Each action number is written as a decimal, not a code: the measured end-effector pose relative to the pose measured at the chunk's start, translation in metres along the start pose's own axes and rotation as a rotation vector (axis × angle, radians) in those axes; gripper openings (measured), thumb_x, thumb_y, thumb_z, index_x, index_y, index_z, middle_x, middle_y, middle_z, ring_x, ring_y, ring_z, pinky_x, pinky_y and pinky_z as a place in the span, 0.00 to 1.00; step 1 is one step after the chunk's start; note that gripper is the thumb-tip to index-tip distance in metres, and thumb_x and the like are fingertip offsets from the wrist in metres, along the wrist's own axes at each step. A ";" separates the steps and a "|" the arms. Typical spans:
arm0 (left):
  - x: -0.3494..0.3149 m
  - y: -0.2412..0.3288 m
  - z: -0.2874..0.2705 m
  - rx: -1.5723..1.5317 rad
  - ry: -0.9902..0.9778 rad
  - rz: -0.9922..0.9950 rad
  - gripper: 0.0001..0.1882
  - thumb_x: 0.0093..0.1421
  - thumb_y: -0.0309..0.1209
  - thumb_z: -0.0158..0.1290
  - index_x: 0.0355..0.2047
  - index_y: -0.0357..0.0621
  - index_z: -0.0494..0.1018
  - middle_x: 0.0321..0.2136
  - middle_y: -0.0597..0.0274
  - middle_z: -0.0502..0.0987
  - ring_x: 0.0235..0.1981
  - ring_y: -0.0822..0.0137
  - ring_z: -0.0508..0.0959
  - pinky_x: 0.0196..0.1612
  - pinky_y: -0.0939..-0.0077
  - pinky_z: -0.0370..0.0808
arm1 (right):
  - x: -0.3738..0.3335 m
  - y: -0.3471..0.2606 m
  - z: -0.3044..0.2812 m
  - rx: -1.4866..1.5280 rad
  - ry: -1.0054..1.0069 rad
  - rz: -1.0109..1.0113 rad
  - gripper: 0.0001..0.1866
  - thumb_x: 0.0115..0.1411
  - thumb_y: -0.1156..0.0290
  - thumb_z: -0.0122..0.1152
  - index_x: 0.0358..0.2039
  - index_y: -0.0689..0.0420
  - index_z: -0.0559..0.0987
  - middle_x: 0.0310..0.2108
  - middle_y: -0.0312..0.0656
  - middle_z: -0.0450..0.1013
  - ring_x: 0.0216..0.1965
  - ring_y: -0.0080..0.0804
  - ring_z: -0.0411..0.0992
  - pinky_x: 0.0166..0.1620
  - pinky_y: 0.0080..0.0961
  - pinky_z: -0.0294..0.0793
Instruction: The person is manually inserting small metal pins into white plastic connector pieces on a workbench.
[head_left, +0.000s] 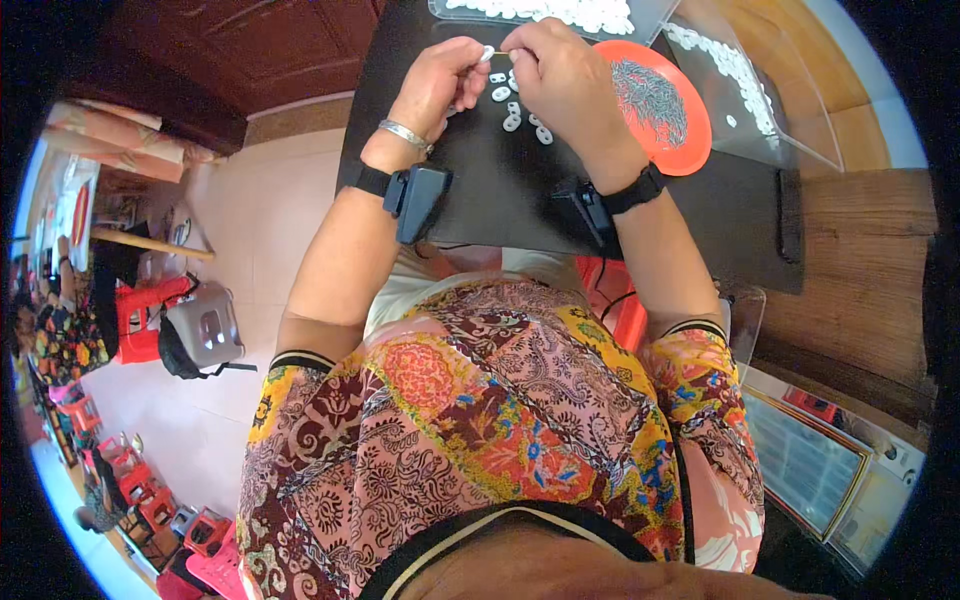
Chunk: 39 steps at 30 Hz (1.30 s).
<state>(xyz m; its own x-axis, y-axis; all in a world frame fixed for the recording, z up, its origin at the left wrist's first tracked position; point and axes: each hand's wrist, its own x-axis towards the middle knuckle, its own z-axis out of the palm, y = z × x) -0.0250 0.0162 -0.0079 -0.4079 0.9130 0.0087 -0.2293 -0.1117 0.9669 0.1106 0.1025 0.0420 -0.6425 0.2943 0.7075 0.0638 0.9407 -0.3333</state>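
Note:
At the far side of the dark table, my left hand [437, 85] is closed, pinching a small white oval piece [488, 53] between thumb and forefinger. A thin brass-coloured rod [502, 53] reaches from that piece to the fingertips of my right hand [568, 90], which are closed on it. The rod's other end is hidden by those fingers. Between my hands lie several white oval pieces with two holes [512, 123]. To the right of my right hand, an orange-red plate [697, 145] holds a heap of small grey metal screws or pins [648, 103].
A clear tray [455, 14] of white pieces stands at the table's far edge. Right of the plate is a clear-walled bin [800, 110] with more white pieces. Black devices are strapped to both wrists. Other people and red stools [155, 510] are off to the left.

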 end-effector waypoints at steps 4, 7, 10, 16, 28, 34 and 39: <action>0.000 -0.001 -0.001 -0.005 0.026 0.006 0.12 0.59 0.35 0.44 0.21 0.45 0.69 0.14 0.71 0.68 0.12 0.79 0.64 0.16 0.85 0.58 | 0.000 0.002 0.001 -0.018 -0.009 0.018 0.05 0.51 0.74 0.54 0.28 0.57 0.77 0.26 0.44 0.72 0.28 0.42 0.72 0.32 0.33 0.71; 0.000 0.002 0.000 0.006 0.021 -0.003 0.12 0.59 0.35 0.44 0.21 0.45 0.69 0.14 0.71 0.68 0.12 0.79 0.64 0.16 0.85 0.58 | -0.001 0.004 0.001 -0.018 -0.008 0.027 0.05 0.52 0.74 0.53 0.28 0.57 0.77 0.26 0.44 0.72 0.28 0.42 0.72 0.32 0.33 0.71; 0.000 0.002 0.001 0.042 -0.014 -0.007 0.12 0.59 0.35 0.43 0.21 0.45 0.69 0.13 0.71 0.67 0.12 0.79 0.64 0.15 0.85 0.58 | -0.002 0.003 0.002 -0.026 -0.026 0.047 0.05 0.52 0.73 0.53 0.29 0.57 0.77 0.28 0.44 0.72 0.29 0.42 0.72 0.32 0.33 0.71; -0.001 0.005 0.008 0.250 0.100 0.024 0.12 0.59 0.35 0.44 0.21 0.46 0.69 0.13 0.72 0.67 0.12 0.79 0.64 0.14 0.85 0.56 | -0.005 0.018 0.013 0.039 -0.104 0.081 0.07 0.54 0.71 0.53 0.31 0.57 0.78 0.29 0.45 0.72 0.30 0.42 0.72 0.34 0.33 0.71; 0.005 -0.004 -0.005 0.121 -0.027 0.021 0.14 0.61 0.35 0.41 0.20 0.47 0.67 0.15 0.71 0.68 0.13 0.79 0.65 0.17 0.85 0.58 | -0.006 0.020 0.015 0.127 -0.184 0.090 0.07 0.55 0.71 0.51 0.33 0.58 0.76 0.30 0.45 0.70 0.33 0.42 0.71 0.36 0.32 0.70; 0.006 -0.003 -0.006 0.208 -0.069 0.040 0.15 0.62 0.35 0.40 0.19 0.47 0.67 0.15 0.71 0.67 0.14 0.79 0.65 0.19 0.85 0.59 | -0.001 0.026 0.005 0.128 -0.173 -0.065 0.05 0.54 0.74 0.52 0.32 0.59 0.74 0.27 0.44 0.68 0.31 0.39 0.69 0.34 0.30 0.69; 0.006 -0.004 -0.008 0.231 -0.126 0.030 0.14 0.62 0.39 0.42 0.23 0.46 0.66 0.17 0.71 0.67 0.16 0.78 0.65 0.18 0.84 0.58 | 0.004 0.021 -0.002 0.257 -0.174 -0.050 0.04 0.52 0.76 0.50 0.25 0.60 0.74 0.24 0.48 0.66 0.31 0.45 0.65 0.36 0.34 0.65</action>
<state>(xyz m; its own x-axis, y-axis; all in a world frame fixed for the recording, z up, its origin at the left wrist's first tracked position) -0.0343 0.0191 -0.0137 -0.2951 0.9538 0.0557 -0.0051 -0.0598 0.9982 0.1111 0.1238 0.0391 -0.7625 0.1950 0.6169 -0.1514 0.8733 -0.4631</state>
